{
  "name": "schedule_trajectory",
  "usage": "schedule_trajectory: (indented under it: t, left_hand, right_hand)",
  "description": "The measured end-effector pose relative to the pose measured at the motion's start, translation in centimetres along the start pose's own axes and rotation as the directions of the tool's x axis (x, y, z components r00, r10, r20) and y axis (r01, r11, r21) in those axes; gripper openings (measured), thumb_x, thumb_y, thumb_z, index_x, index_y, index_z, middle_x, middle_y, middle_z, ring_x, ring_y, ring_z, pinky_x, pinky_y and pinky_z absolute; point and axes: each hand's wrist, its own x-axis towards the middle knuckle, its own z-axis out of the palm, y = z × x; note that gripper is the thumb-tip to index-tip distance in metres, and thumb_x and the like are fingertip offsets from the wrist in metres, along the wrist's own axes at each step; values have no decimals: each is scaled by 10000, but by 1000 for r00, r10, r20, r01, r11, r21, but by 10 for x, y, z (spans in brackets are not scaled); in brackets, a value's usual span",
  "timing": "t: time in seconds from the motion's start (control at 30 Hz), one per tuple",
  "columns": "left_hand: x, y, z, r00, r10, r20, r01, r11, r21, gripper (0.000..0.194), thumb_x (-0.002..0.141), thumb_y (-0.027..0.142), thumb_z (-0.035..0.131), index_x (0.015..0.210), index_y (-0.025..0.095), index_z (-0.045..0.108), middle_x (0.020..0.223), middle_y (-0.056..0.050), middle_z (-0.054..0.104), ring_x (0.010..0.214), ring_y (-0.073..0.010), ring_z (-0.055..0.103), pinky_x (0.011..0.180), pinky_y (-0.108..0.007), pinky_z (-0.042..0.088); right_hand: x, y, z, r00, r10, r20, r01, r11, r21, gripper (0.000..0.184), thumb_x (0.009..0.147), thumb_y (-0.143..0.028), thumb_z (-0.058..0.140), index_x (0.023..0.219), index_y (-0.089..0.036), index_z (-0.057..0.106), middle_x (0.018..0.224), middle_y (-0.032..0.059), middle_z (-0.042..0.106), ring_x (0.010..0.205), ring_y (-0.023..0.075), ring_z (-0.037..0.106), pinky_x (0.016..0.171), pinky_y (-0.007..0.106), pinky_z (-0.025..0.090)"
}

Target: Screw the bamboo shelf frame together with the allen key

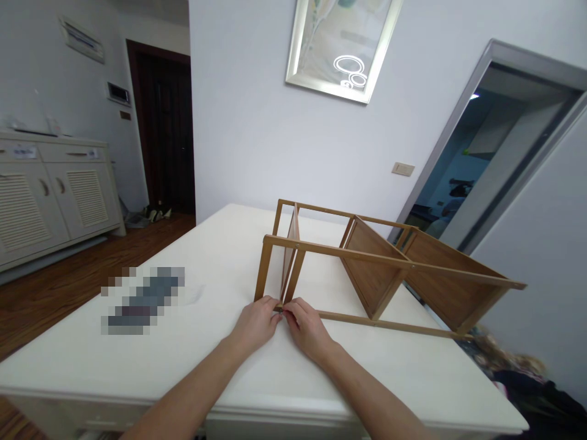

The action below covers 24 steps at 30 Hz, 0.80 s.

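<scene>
A brown wooden shelf rack (348, 253) lies on its side on the white table (220, 366), its panels standing upright between the long rails. My left hand (257, 324) is closed at the rack's lower front corner, fingertips against the near rail. Right beside it, my right hand (308, 327) is also closed, thumb and fingers pinched together at the same spot. The fingertips of both hands nearly meet where a shelf panel joins the rail. A tiny dark bit shows between them, too small to name.
A pixelated dark object (144, 299) lies on the table's left side. Behind the table rises a wall with a framed picture (342, 49). A doorway (477, 146) opens at right, and a pale cabinet (55, 189) stands at left. Dark fabric (536, 391) is heaped beyond the right edge.
</scene>
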Motion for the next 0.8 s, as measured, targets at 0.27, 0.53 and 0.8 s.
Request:
schedule_trajectory:
  t: [0.27,0.53,0.8]
  left_hand:
    - [0,2,0,1000,10,13,-10,999,33,279,931,243,507,1178,204,633,1182,-86,686,1110,-234,639,948,-328,474]
    - [0,5,-1,1000,8,23,-10,997,79,278,943,243,487,1184,191,617,1172,-107,675,1107,-248,644,933,-342,482]
    - [-1,8,-3,999,7,45,-14,990,142,281,959,265,447,1176,191,609,1145,-111,671,1037,-239,664,877,-337,499]
  right_hand:
    - [-4,-1,-2,997,56,-44,-57,997,-43,147,950,-166,512,1039,-217,618,905,51,710,801,176,675,710,298,549]
    - [-5,2,-3,999,21,-30,-25,990,-140,119,958,-151,514,984,-218,609,869,48,680,793,178,636,699,294,524]
    - [-3,0,-5,997,-79,6,77,957,-278,195,959,-103,475,1050,-198,619,949,98,604,854,226,536,722,365,483]
